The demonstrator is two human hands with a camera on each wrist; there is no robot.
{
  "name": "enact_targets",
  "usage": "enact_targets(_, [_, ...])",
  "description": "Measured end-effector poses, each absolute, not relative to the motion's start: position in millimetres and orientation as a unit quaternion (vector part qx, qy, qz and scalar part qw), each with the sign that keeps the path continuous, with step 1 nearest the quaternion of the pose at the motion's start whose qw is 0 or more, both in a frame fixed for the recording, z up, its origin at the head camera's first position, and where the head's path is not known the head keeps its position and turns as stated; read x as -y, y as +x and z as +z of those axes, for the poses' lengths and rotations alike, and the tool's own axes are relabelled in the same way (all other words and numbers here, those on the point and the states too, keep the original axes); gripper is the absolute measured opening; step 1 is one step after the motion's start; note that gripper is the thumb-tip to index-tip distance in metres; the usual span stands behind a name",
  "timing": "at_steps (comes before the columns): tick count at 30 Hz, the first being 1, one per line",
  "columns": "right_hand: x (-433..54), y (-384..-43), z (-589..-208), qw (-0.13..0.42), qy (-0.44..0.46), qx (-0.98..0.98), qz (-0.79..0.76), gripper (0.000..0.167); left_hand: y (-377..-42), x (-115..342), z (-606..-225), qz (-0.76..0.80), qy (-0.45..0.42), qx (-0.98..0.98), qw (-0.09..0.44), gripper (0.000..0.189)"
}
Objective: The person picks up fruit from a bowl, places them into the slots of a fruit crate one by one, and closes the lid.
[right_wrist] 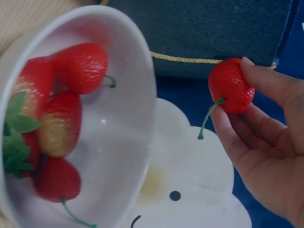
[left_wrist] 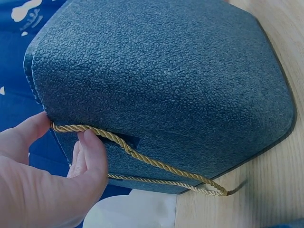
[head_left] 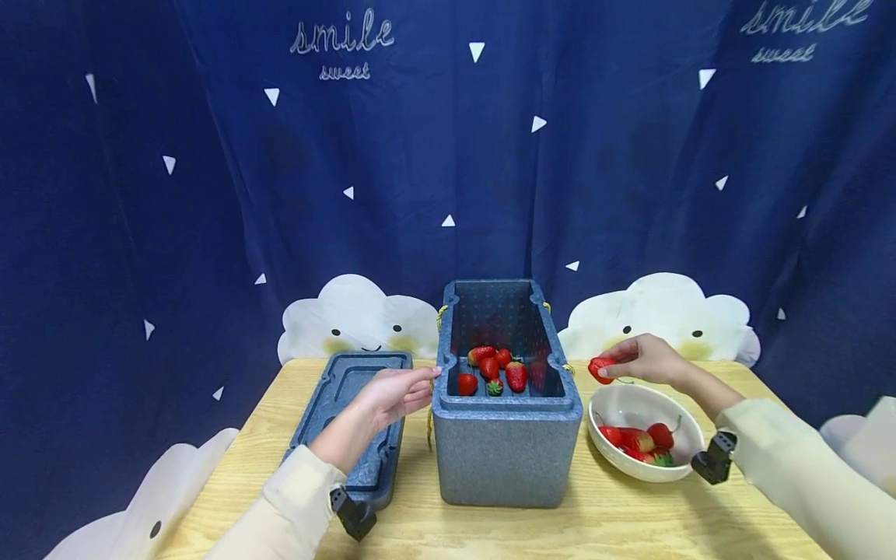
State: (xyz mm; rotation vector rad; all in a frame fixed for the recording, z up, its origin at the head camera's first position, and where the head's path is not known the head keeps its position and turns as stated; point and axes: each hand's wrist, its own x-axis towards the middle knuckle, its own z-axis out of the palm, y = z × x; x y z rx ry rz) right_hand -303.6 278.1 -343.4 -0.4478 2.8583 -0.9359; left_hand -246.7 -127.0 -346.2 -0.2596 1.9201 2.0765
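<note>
My right hand (head_left: 647, 359) pinches a red strawberry (right_wrist: 232, 85) with a thin green stem between thumb and fingertips. It is held above the far side of a white bowl (head_left: 689, 416), apart from the grey foam box (head_left: 507, 455). More strawberries (right_wrist: 80, 69) lie in the bowl, some with stems or green leaves. Against the box's left side, my left hand (head_left: 395, 397) touches the rim with a fingertip, its fingers mostly straight. In the left wrist view, another fingertip rests by the yellow rope (left_wrist: 161, 164). Several strawberries (head_left: 516, 376) lie on the box's floor.
A grey lid (head_left: 329, 424) with a recessed top lies on the wooden table (head_left: 504, 537), left of the box. Behind the table hangs a dark blue curtain (head_left: 406, 155) with white triangles and cloud shapes. The yellow rope loops down the box's side to the table.
</note>
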Motion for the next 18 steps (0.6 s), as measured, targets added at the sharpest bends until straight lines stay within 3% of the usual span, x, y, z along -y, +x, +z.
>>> enact_targets(18, [-259.6,-310.1,-314.6,0.04,-0.163,-0.915,-0.367,0.044,-245.0,126.6,-347.0,0.72,-0.09,-0.673,0.146,0.055])
